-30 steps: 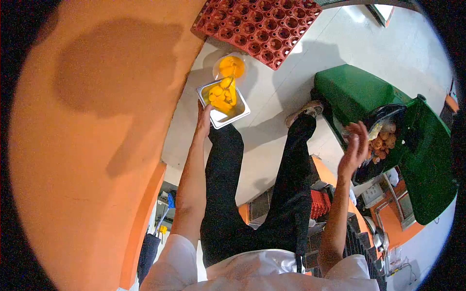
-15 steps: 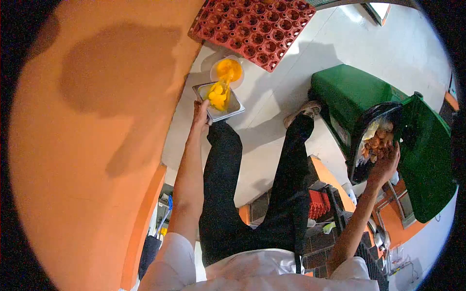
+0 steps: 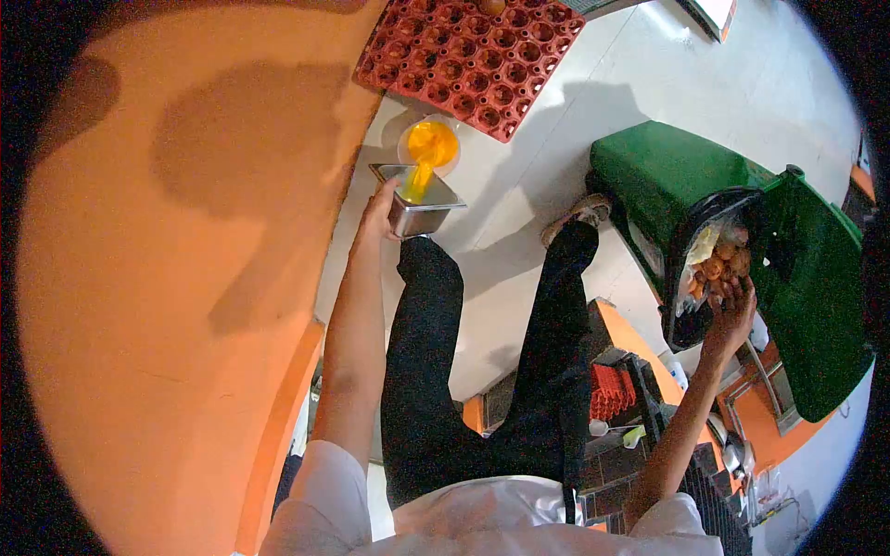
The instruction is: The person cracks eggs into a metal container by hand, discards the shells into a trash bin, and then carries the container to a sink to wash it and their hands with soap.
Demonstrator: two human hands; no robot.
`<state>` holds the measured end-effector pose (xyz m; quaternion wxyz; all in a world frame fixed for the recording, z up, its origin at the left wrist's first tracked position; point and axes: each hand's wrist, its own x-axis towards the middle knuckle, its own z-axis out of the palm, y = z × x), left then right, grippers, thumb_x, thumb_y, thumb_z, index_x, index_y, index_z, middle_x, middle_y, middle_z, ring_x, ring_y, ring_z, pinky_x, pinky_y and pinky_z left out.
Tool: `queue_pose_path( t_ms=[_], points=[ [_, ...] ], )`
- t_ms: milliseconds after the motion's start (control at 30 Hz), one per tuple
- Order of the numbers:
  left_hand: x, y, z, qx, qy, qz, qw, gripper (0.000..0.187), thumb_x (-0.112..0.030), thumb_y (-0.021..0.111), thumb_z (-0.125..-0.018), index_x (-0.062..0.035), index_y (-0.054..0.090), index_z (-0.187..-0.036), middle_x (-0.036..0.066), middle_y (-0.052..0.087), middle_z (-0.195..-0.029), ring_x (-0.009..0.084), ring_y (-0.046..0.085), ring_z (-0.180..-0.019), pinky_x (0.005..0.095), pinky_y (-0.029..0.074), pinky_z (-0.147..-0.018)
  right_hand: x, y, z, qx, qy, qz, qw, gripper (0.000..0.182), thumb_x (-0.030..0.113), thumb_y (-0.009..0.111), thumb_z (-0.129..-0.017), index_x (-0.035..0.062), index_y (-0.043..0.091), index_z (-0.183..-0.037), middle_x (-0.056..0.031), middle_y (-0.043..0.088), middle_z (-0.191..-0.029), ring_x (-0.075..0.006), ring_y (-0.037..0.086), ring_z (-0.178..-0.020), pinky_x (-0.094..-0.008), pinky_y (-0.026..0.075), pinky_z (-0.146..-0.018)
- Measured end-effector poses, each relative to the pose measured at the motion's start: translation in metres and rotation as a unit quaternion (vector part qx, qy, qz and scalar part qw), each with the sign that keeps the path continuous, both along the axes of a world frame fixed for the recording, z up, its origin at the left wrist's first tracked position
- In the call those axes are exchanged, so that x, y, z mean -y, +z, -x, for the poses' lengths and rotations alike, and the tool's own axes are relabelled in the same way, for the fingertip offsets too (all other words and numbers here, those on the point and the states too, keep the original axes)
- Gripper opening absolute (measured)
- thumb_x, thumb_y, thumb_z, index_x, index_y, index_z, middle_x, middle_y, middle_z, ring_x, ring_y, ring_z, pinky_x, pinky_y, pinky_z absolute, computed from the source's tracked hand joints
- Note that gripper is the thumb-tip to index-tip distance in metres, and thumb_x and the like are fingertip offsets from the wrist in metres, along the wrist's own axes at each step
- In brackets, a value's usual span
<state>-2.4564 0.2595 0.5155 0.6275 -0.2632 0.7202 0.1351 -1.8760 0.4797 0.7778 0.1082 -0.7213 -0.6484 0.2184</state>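
Observation:
My left hand [image 3: 377,213] grips the side of a small rectangular metal pan [image 3: 422,220], which is tilted away from me. Raw egg [image 3: 419,182] runs over its far edge into a round pale tub [image 3: 455,159] that holds bright yellow-orange egg. At the right, my right hand [image 3: 733,313] is at the mouth of a green bin [image 3: 667,162]. Its fingers are stretched out and somewhat apart, over brown eggshells [image 3: 714,267] heaped in the black bin liner [image 3: 684,331]. Nothing shows in that hand.
A red egg tray [image 3: 464,69] lies beyond the tub, with a brown egg [image 3: 491,7] at its far edge. An orange wall [image 3: 185,389] rises on the left. The green bin lid [image 3: 811,315] hangs open at right. Red stacked items [image 3: 612,391] stand on dark shelving near my leg.
The metal pan has tipped further, so its outer side now shows and less egg is in it. My right hand has shifted slightly left and down at the bin mouth.

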Motion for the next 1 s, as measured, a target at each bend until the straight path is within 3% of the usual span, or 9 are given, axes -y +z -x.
queue_pose_path(
  t_ms=[67,167,367,433,500,567,633,833,1000],
  points=[
    [-0.004,-0.003,0.001,0.004,0.012,-0.002,1.0,0.09,-0.066,0.064,-0.077,-0.0146,0.039,-0.146,0.019,0.046,-0.144,0.0412,0.05,-0.124,0.0717,0.037,-0.093,0.001,0.001,-0.008,-0.089,-0.06,0.028,0.994,0.047,0.036,0.042,-0.105,0.0079,0.044,-0.143,-0.0149,0.052,-0.135,-0.0257,0.056,-0.12,-0.0409,0.051,-0.094],
    [-0.021,0.006,0.003,0.014,0.013,0.006,1.0,0.095,-0.07,0.065,-0.074,-0.0171,0.037,-0.148,0.017,0.041,-0.15,0.042,0.045,-0.129,0.0744,0.03,-0.098,0.0,0.002,-0.033,0.133,0.113,-0.04,0.984,0.044,0.032,0.044,-0.105,0.0071,0.045,-0.142,-0.0145,0.054,-0.133,-0.0248,0.058,-0.118,-0.0396,0.051,-0.093],
    [-0.046,0.018,-0.003,0.004,0.003,0.04,0.999,0.095,-0.072,0.064,-0.074,-0.0187,0.039,-0.148,0.015,0.043,-0.149,0.0417,0.042,-0.131,0.0742,0.028,-0.099,-0.006,0.021,0.0,-0.116,-0.083,-0.015,0.99,0.045,0.033,0.046,-0.104,0.0059,0.046,-0.141,-0.0133,0.06,-0.125,-0.0236,0.06,-0.113,-0.0377,0.05,-0.091],
    [-0.05,0.02,-0.004,0.009,-0.004,0.037,0.999,0.095,-0.073,0.064,-0.074,-0.018,0.039,-0.147,0.015,0.044,-0.149,0.0416,0.043,-0.131,0.074,0.029,-0.099,-0.008,0.029,0.013,-0.191,-0.211,-0.009,0.959,0.037,0.015,0.054,-0.1,0.0022,0.053,-0.135,-0.0153,0.048,-0.14,-0.0281,0.054,-0.123,-0.038,0.049,-0.1],
    [-0.052,0.024,-0.007,0.031,0.015,0.033,0.999,0.096,-0.074,0.064,-0.072,-0.0171,0.041,-0.145,0.015,0.046,-0.146,0.0414,0.044,-0.129,0.0741,0.029,-0.097,0.0,0.035,0.001,0.107,0.012,-0.06,0.992,0.037,0.024,0.051,-0.103,0.001,0.055,-0.132,-0.0139,0.054,-0.134,-0.0254,0.055,-0.12,-0.0363,0.049,-0.098],
    [-0.053,0.032,-0.015,0.01,0.015,0.027,0.999,0.096,-0.075,0.064,-0.072,-0.0172,0.041,-0.145,0.015,0.047,-0.145,0.0419,0.045,-0.128,0.0741,0.03,-0.096,-0.004,0.037,-0.001,-0.083,-0.116,-0.025,0.989,0.048,0.035,0.048,-0.104,0.0039,0.046,-0.14,-0.0133,0.06,-0.124,-0.0234,0.06,-0.112,-0.0374,0.051,-0.091],
    [-0.054,0.036,-0.02,-0.015,0.015,0.021,1.0,0.096,-0.076,0.064,-0.071,-0.0172,0.041,-0.144,0.015,0.048,-0.143,0.0424,0.045,-0.127,0.0741,0.03,-0.096,-0.004,0.044,-0.016,-0.078,-0.104,-0.024,0.991,0.049,0.035,0.049,-0.104,0.0036,0.045,-0.141,-0.0134,0.06,-0.124,-0.0227,0.061,-0.111,-0.038,0.052,-0.09],
    [-0.027,0.018,-0.018,-0.012,0.04,0.016,0.999,0.101,-0.077,0.06,-0.075,-0.0231,0.028,-0.154,0.012,0.028,-0.16,0.0469,0.034,-0.138,0.0762,0.025,-0.099,-0.003,0.096,0.002,-0.089,-0.11,-0.078,0.987,0.04,0.021,0.052,-0.103,0.0016,0.049,-0.139,-0.0128,0.06,-0.123,-0.0205,0.062,-0.107,-0.0327,0.049,-0.091],
    [-0.007,0.005,-0.013,0.093,-0.014,-0.043,0.995,0.1,-0.079,0.057,-0.075,-0.027,0.027,-0.155,0.012,0.036,-0.157,0.0444,0.035,-0.139,0.0796,0.02,-0.099,0.008,0.132,0.021,-0.104,-0.053,-0.1,0.988,0.037,0.005,0.055,-0.097,0.0009,0.053,-0.134,-0.0113,0.059,-0.128,-0.0189,0.06,-0.109,-0.0312,0.048,-0.09]
  ],
)
